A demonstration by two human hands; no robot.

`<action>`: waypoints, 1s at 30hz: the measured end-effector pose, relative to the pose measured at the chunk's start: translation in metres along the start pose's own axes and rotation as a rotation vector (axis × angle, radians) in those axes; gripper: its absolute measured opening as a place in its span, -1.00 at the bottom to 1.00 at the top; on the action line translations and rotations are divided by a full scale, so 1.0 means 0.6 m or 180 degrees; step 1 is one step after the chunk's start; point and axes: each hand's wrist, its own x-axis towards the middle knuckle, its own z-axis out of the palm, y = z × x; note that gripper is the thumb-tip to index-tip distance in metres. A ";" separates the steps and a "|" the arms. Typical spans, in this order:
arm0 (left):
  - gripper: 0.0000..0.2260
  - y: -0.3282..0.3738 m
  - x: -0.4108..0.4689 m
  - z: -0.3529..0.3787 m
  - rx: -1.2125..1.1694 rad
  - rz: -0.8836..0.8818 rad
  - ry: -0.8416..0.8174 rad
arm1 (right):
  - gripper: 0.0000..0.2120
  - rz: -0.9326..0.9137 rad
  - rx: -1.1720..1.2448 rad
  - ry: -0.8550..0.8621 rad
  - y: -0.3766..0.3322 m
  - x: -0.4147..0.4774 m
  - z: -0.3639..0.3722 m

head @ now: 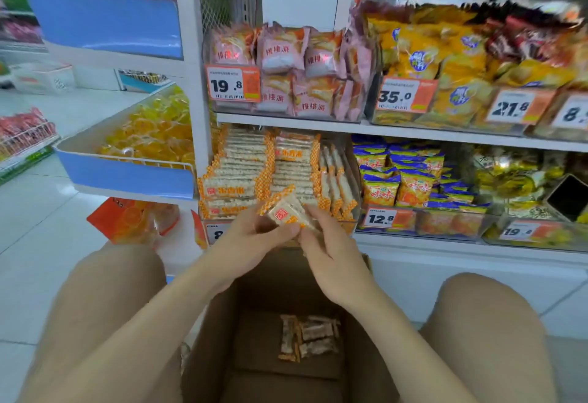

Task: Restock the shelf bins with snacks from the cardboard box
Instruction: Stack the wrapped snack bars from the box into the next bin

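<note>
Your snack packet (287, 212) is white with orange-checked ends and a red stamp, like the stacked packets (237, 177) behind it. The cardboard box (270, 278) is plain brown; neighbouring bags (381, 189) are blue and orange.

A few orange-checked packets (288, 212) were tilted just in front of the low left bin (353, 192), itself stacked nearly full. The open brown box (216, 323) stood near, with spare packets (307, 336) on its floor.

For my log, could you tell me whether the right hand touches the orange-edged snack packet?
Touching: the head view shows the right hand pinching the snack packet at its lower edge.
</note>
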 end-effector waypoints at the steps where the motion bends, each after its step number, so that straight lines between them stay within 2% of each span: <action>1: -0.78 0.008 0.008 -0.006 0.0126 0.0113 0.0027 | -0.58 -0.0105 -0.0028 0.0004 -0.007 0.009 -0.007; 2: -0.83 0.011 0.018 -0.012 0.0362 0.0261 0.0135 | -0.61 -0.0221 -0.0107 0.0050 -0.011 0.020 -0.012; 4: -0.86 0.004 0.042 -0.029 0.1190 0.0575 0.0733 | -0.61 -0.0369 -0.0400 0.0330 -0.007 0.053 -0.021; 7: -0.68 -0.035 0.087 -0.062 0.2612 0.1178 0.1698 | -0.58 -0.0287 -0.1199 0.0914 0.029 0.126 -0.039; 9: -0.57 -0.056 0.114 -0.073 0.3328 0.1193 0.1872 | -0.55 -0.0242 -0.1778 0.1034 0.054 0.176 -0.047; 12: -0.39 -0.073 0.151 -0.068 0.3790 0.0668 0.1844 | -0.55 -0.0206 -0.2395 0.0965 0.075 0.239 -0.041; 15: -0.28 -0.076 0.183 -0.058 0.3846 0.0198 0.1882 | -0.55 -0.0249 -0.2725 0.0922 0.071 0.289 -0.024; 17: -0.28 -0.074 0.199 -0.052 0.3953 0.0260 0.1939 | -0.54 -0.0248 -0.2838 0.0876 0.068 0.320 -0.013; 20: -0.38 -0.074 0.226 -0.042 0.4221 0.0617 0.1764 | -0.50 -0.0367 -0.2921 0.0610 0.073 0.358 -0.009; 22: -0.47 -0.073 0.244 -0.039 0.4424 0.0723 0.1512 | -0.50 -0.0615 -0.2797 0.0425 0.079 0.370 -0.010; 23: -0.48 -0.073 0.251 -0.038 0.4513 0.0675 0.1418 | -0.52 -0.0668 -0.2711 0.0497 0.081 0.372 -0.011; 26: -0.44 -0.075 0.261 -0.042 0.4697 0.0364 0.1316 | -0.60 -0.0443 -0.2063 0.0874 0.087 0.375 -0.007; 28: -0.42 -0.080 0.263 -0.046 0.4683 0.0249 0.1308 | -0.61 -0.0275 -0.1534 0.0781 0.090 0.381 -0.004; 30: -0.43 -0.081 0.265 -0.050 0.4623 0.0241 0.1284 | -0.57 -0.0267 -0.1542 0.0581 0.090 0.385 -0.005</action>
